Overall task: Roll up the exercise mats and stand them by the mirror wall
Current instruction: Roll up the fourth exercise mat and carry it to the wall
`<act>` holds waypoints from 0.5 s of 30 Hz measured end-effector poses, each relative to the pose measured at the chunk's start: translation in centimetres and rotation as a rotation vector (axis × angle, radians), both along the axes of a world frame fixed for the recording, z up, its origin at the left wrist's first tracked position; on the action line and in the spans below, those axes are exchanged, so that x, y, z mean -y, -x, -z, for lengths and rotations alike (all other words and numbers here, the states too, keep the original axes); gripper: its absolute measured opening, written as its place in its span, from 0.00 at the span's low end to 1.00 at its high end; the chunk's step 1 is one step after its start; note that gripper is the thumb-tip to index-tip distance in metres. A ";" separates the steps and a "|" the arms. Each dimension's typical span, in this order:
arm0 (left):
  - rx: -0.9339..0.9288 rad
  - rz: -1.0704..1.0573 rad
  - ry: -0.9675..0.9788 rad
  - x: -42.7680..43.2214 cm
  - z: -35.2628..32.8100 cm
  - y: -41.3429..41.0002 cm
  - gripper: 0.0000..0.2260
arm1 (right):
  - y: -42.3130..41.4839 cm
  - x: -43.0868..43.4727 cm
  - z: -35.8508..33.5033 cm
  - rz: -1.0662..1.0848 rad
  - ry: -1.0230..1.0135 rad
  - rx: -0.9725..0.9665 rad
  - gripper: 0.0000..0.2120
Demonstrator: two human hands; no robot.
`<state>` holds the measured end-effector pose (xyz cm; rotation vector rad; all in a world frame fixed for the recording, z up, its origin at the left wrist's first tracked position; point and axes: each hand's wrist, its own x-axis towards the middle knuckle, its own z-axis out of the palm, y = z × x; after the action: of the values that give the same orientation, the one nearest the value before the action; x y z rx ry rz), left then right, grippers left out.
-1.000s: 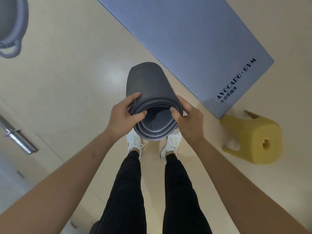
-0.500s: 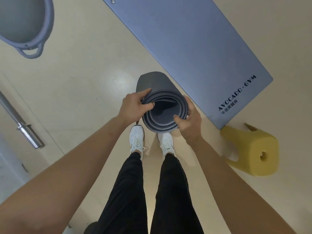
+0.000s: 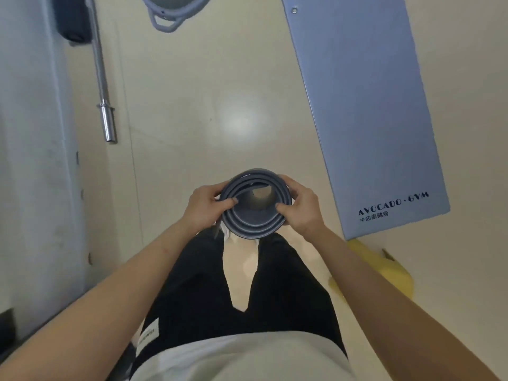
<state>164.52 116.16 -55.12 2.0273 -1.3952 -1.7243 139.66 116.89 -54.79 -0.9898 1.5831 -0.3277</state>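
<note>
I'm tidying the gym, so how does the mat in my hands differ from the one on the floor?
The rolled mat is coiled into a tube; the flat mat lies unrolled on the floor. The left hand and right hand grip the rolled mat's rim; no hand holds the flat mat. The flat mat shows AVOCADO GYM lettering; the rolled mat shows none. Both are grey-blue.

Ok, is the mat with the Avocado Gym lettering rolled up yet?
No, the lettered mat lies unrolled, flat on the floor, beside the rolled mat.
</note>
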 end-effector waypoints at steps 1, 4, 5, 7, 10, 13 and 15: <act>0.008 -0.049 -0.003 -1.6 -0.8 -1.2 0.20 | -1.2 -0.2 -1.1 -0.058 -0.006 0.004 0.35; -0.013 -0.226 0.004 -6.3 -3.1 -4.8 0.20 | -5.3 -1.1 -3.8 -0.222 -0.014 0.009 0.39; -0.019 -0.275 0.005 -7.8 -3.7 -6.0 0.20 | -6.7 -1.5 -4.6 -0.268 -0.023 0.016 0.39; -0.029 -0.359 0.008 -11.0 -4.6 -8.7 0.21 | -9.8 -2.1 -5.6 -0.355 -0.038 0.026 0.36; -0.059 -0.476 0.023 -15.8 -5.7 -13.0 0.22 | -15.1 -3.4 -7.4 -0.507 -0.032 0.018 0.35; -0.078 -0.617 0.044 -20.7 -6.3 -16.9 0.21 | -21.1 -4.9 -9.0 -0.670 0.000 0.001 0.34; -0.079 -0.710 0.065 -24.1 -6.5 -19.3 0.21 | -25.2 -6.2 -9.8 -0.766 0.011 -0.019 0.34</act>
<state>183.87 140.31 -48.60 2.0341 -0.5712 -1.3886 164.88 123.06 -45.03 -1.5192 1.1084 0.2055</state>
